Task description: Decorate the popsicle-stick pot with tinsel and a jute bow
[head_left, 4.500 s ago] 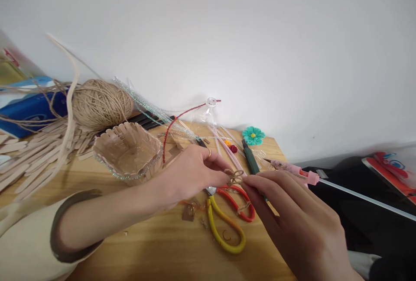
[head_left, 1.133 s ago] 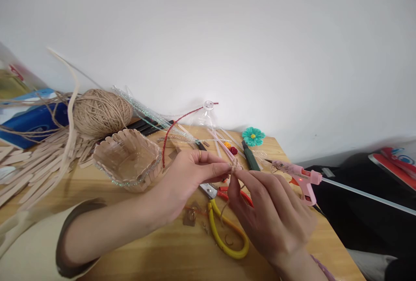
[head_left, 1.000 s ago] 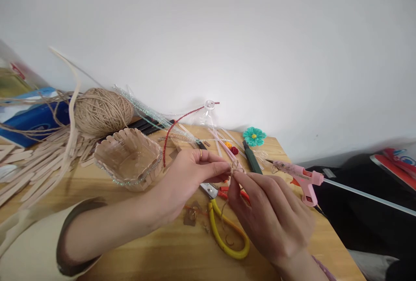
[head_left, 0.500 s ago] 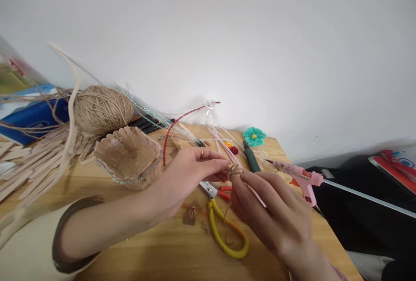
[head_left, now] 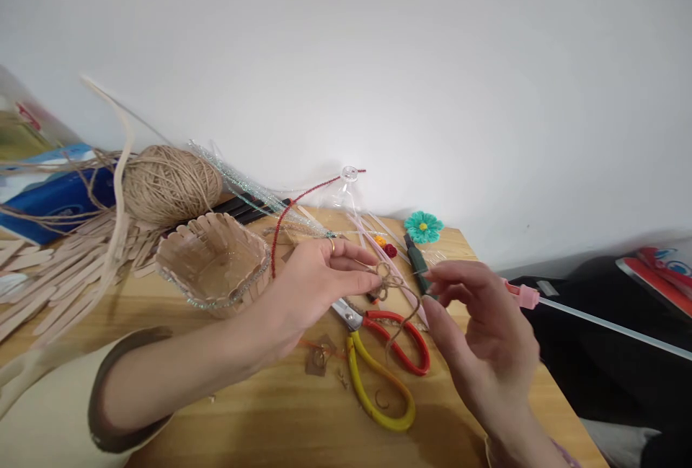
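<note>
With the left hand (head_left: 318, 288), clamps a small twine bow (head_left: 385, 280) between thumb and fingers, over the scissors (head_left: 350, 318). With the right hand (head_left: 481, 338), holds thumb and forefinger apart just beside the loose twine; cannot tell whether touching a strand.

On the wooden table (head_left: 259, 410), from left to right, shows a blue packet (head_left: 59, 197), flat wooden sticks (head_left: 65, 266), a ball of twine (head_left: 170, 183) and a basket of wooden sticks (head_left: 216, 259) with a glittery rim. Further right, shows a red pipe cleaner (head_left: 278, 230), a clear bottle-neck piece (head_left: 349, 190), yellow and red rosettes (head_left: 385, 246), and a teal flower (head_left: 423, 226) near a dark green tool (head_left: 415, 259). At the right edge, shows part of a pink glue gun (head_left: 522, 296) behind the right hand. Behind everything, shows a pale wall (head_left: 346, 57).

In the bow, runs roughly left to right, from the left fingertips toward the right hand, with one tail bending down over the red scissor handle.
</note>
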`<state>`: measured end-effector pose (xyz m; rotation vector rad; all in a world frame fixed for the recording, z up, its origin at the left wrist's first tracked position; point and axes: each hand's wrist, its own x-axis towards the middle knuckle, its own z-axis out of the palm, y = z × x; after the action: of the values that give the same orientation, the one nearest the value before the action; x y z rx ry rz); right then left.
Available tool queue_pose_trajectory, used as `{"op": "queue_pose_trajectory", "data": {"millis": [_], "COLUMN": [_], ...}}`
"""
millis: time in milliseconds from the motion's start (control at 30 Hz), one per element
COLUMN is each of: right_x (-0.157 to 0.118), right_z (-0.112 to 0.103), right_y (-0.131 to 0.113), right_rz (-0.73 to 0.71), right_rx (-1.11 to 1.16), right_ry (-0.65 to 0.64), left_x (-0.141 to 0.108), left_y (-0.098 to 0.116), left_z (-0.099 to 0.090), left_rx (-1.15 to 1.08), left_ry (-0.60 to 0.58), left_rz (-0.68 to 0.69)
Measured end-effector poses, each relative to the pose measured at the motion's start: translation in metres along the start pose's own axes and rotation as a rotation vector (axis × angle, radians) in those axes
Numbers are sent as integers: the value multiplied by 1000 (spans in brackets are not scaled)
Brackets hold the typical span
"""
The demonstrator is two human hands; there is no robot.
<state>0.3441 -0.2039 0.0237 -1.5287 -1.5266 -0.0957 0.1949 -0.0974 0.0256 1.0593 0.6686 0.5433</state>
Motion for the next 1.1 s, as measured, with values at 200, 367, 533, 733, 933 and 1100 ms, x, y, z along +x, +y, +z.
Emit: {"op": "queue_pose_trajectory", "data": {"millis": [200, 367, 533, 733, 933, 1100], "right_x": [10, 12, 12, 11, 7, 6], "right_z": [6, 13, 14, 14, 17, 17], "right_y": [-12, -17, -16, -13, -12, -11], "right_rz": [285, 369, 392, 427, 402, 436], "right_rx": [172, 247, 291, 307, 333, 385], "right_ry": [-235, -238, -199, -101, -64, -51], "left_x": [-1, -4, -7, -7, -12, -6], "left_y": [3, 5, 5, 8, 10, 5], "left_z": [2, 4, 5, 4, 0, -2], "left_rx": [41, 102, 116, 88, 308, 277], "left_ry": [23, 58, 14, -77, -14, -62], "left_rz": [14, 47, 130, 186, 325, 279]}}
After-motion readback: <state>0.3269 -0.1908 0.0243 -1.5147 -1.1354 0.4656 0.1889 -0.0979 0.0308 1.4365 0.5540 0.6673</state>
